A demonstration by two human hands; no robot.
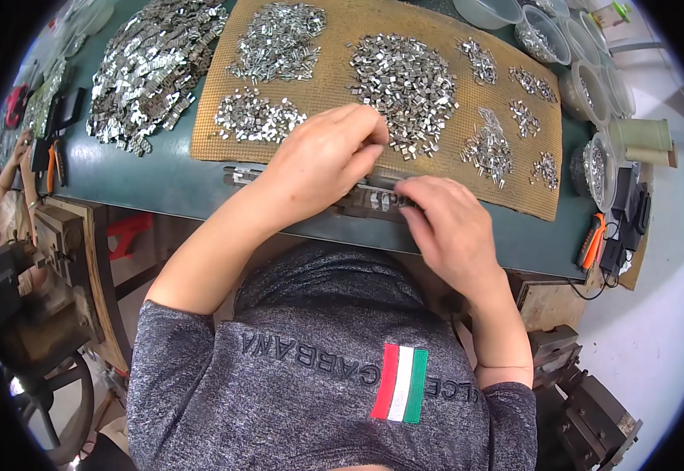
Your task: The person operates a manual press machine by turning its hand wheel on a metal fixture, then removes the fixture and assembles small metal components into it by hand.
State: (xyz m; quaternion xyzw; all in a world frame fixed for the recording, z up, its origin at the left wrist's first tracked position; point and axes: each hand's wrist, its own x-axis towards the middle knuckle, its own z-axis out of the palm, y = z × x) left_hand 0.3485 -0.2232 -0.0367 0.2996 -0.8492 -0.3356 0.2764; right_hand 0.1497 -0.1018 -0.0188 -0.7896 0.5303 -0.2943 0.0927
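Metal bar point(375, 198) lay lengthwise along the near edge of the green table point(538, 247), just below the brown mat point(514, 198), with small bright pieces showing along it. Left hand point(322, 161) was over the bar's middle, back of hand up, fingers curled in toward the thumb; couldn't tell whether it pinched a part (fingertips hidden). Right hand point(456, 224) was at the bar's right end, fingers bent, thumb on the near side; blurred there, so couldn't tell whether it gripped or only touched.

Mat carried loose metal parts: a big middle pile point(404, 86) beyond the hands, an upper-left pile point(279, 39), a lower-left pile point(255, 115), and several small heaps on the right. Large heap of metal links point(153, 71) sat on the table left of the mat. Clear plastic tubs point(597, 169), some with metal parts in them, lined the right side. Orange-handled tools lay at both ends: one left point(61, 163), one right point(591, 242).
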